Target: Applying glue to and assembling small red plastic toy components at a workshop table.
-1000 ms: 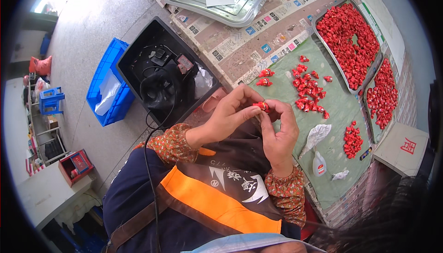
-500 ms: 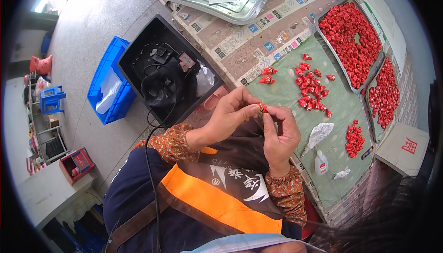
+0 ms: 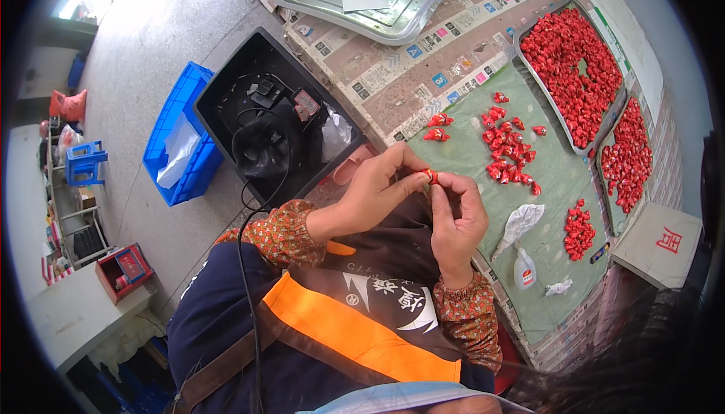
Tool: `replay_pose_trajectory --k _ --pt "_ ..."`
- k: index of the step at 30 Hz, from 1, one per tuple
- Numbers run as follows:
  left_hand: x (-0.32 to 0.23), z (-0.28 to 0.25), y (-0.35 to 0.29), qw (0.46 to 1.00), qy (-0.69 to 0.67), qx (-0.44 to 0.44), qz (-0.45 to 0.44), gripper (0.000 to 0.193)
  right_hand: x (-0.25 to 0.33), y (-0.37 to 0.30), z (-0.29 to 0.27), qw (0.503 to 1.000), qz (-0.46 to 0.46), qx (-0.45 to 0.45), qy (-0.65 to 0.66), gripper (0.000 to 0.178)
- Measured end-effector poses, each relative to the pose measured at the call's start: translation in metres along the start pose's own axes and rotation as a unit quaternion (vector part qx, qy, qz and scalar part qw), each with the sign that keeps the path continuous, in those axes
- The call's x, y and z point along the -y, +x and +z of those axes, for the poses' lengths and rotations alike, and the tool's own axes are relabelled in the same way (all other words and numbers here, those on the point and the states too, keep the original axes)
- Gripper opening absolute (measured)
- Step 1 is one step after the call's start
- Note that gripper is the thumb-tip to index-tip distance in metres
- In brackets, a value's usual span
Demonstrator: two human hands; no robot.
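Observation:
Between the fingertips of my left hand [image 3: 381,187] and my right hand [image 3: 458,221] is a small red piece [image 3: 431,177] with a touch of yellow. Both hands pinch it, one from each side, above my lap beside the table. Its exact kind is too small to make out. To the right, on the green cloth [image 3: 468,112], lies a loose group of similar small red pieces [image 3: 507,150], with a few [image 3: 437,127] set apart near my fingers. A tighter red pile [image 3: 579,231] lies farther right.
A large tray [image 3: 521,44] heaped with red pieces and a smaller one [image 3: 602,161] stand at the right. Near the cloth's front lie a white bottle [image 3: 524,269] and crumpled tissue [image 3: 519,227]. At my left are a black bin [image 3: 214,104] and blue crate [image 3: 156,159].
My hands stay almost in place, with the small red piece still pinched between them. My fingers have shifted only slightly around it.

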State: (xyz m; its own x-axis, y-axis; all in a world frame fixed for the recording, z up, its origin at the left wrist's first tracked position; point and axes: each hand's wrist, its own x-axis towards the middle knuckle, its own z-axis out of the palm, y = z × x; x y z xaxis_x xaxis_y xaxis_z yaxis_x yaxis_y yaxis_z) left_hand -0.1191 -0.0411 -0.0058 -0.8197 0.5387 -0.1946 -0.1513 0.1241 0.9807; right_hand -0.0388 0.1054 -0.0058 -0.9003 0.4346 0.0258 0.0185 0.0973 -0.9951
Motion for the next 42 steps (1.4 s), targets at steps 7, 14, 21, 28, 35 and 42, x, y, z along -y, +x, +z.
replay_pose_trajectory --k 7,14,21,28,35,42 --pt "-0.007 -0.013 0.026 0.905 0.350 -0.114 0.214 0.019 0.006 0.022 -0.005 0.987 -0.090 0.034 -0.132 0.022" --pt "-0.007 -0.013 0.038 0.868 0.422 -0.159 0.209 0.020 0.004 0.020 -0.014 0.993 -0.053 0.025 -0.102 0.019" --pt "-0.005 -0.006 0.053 0.851 0.431 -0.183 0.237 0.024 0.006 0.011 -0.022 0.992 -0.065 0.011 -0.109 0.021" --pt "-0.010 -0.004 0.050 0.863 0.393 -0.176 0.266 0.017 0.025 -0.030 -0.069 0.941 -0.183 -0.062 -0.277 0.016" --pt "-0.025 0.040 0.049 0.871 0.387 -0.023 0.303 0.014 0.014 -0.077 -0.152 0.861 -0.149 -0.236 -0.424 0.021" --pt "-0.025 0.081 0.064 0.826 0.433 -0.007 0.362 0.018 0.014 -0.093 -0.173 0.839 -0.052 -0.160 -0.518 0.048"
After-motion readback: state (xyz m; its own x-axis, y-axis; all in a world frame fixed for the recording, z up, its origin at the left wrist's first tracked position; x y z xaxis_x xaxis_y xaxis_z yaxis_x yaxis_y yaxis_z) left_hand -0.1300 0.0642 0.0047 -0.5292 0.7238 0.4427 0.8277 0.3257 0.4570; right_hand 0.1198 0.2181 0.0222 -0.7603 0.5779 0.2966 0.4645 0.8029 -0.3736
